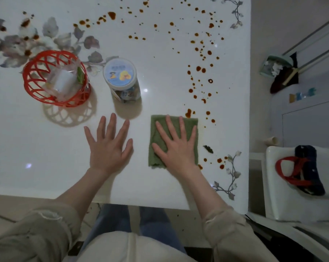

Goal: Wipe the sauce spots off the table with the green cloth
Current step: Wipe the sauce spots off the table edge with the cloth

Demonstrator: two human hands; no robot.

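- Right hand (pixel 176 146), fingers spread flat, presses the folded green terry cloth (pixel 192 127) onto the glossy white floral table (pixel 46 148); left hand (pixel 108 146) rests splayed beside it.
- Wiping seems barely begun: brown sauce spots (pixel 199 69) lie beyond the cloth, so the next push likely goes forward and right.

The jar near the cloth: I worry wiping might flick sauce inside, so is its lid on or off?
On. The jar stands upright and its white lid covers the whole mouth.

I see a green cloth (pixel 174 129), brown-orange spots (pixel 198 68), a white table (pixel 46 157) with grey floral print, and a red lattice basket (pixel 35 72).
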